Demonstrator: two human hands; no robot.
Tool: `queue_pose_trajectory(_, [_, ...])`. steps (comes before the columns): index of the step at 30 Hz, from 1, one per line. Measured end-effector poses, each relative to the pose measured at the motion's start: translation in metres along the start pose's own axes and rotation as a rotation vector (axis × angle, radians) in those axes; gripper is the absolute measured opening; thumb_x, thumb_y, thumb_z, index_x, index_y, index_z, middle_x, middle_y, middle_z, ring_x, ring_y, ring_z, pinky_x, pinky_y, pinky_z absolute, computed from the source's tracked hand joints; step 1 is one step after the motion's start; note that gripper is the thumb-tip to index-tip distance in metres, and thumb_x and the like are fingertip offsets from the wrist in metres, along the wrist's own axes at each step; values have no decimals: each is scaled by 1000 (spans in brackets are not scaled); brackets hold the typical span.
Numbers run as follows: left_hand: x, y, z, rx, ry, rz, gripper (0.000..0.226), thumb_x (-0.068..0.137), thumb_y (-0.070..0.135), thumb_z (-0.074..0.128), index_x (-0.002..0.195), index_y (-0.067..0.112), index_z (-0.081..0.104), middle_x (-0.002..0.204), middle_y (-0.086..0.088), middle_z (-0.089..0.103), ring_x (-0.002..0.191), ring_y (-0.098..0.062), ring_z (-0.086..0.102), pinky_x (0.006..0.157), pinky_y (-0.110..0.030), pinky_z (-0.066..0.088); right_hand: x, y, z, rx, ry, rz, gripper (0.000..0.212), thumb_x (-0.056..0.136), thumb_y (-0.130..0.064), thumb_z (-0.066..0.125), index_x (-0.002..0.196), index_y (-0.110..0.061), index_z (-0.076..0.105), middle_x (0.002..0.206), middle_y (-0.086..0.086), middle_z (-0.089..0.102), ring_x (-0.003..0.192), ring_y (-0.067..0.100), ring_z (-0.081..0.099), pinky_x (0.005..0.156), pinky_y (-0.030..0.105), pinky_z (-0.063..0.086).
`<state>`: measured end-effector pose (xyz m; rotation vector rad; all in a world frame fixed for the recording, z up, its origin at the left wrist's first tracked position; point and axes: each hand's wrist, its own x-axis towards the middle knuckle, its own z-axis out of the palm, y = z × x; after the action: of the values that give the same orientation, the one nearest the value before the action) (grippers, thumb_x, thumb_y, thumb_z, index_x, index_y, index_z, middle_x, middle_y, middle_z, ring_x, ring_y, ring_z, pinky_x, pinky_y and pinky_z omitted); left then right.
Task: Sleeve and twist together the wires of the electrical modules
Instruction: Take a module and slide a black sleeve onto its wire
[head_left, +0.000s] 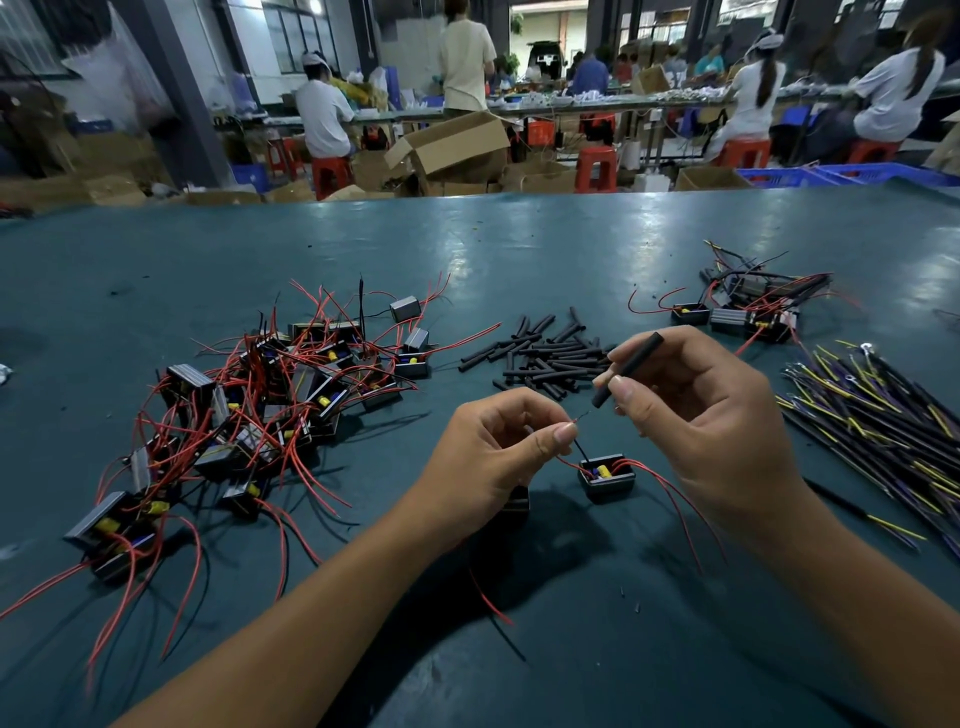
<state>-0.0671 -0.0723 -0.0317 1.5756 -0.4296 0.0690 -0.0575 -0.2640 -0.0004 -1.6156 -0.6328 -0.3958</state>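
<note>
Dim indoor scene lit from overhead and from bright windows behind; pale glare patches lie on the green desk (519, 249). Soft shadows fall beneath both forearms. Wide-angle distortion curves the edges; the background workers (324, 109) appear slightly blurred.

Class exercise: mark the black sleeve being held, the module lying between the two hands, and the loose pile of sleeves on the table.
black sleeve (635, 365), head view: mid-length, above the fingertips.
module (608, 478), head view: its front wall.
pile of sleeves (540, 356), head view: middle of the heap.
</note>
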Motion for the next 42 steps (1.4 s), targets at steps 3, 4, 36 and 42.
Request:
queue_pose_trajectory(3, [0,1,1,-5,-2,0,14,86,25,70,86,12,67,71,-2,64,53,-11,41,49,-18,35,-1,0,-1,-21,-10,-20,11,90,-6,67,99,-10,64,90,3,73,83,17,69,72,31,55])
queue_pose_trajectory(4, [0,1,1,-6,-3,-1,14,86,25,70,86,12,67,70,-1,63,53,-10,40,49,-17,35,-1,0,-2,-32,-14,-29,11,90,-6,68,99,-11,64,91,3,73,84,18,69,74,33,56])
queue_pose_trajectory(36, [2,-6,-3,-14,-29,-15,4,90,17,73,89,20,71,73,1,66,56,-10,44,51,-17,38,-5,11,7,-134,-28,-66,12,87,-14,73,93,-19,64,83,-3,70,75,18,67,63,25,51])
queue_pose_trajectory(42, [0,8,-39,278,-75,34,21,90,12,74,108,19,67,107,3,73,80,-9,63,67,-21,51,-8,13,8,-213,-45,-60,7,89,-23,72,90,-26,66,83,-8,69,69,17,66,60,25,53])
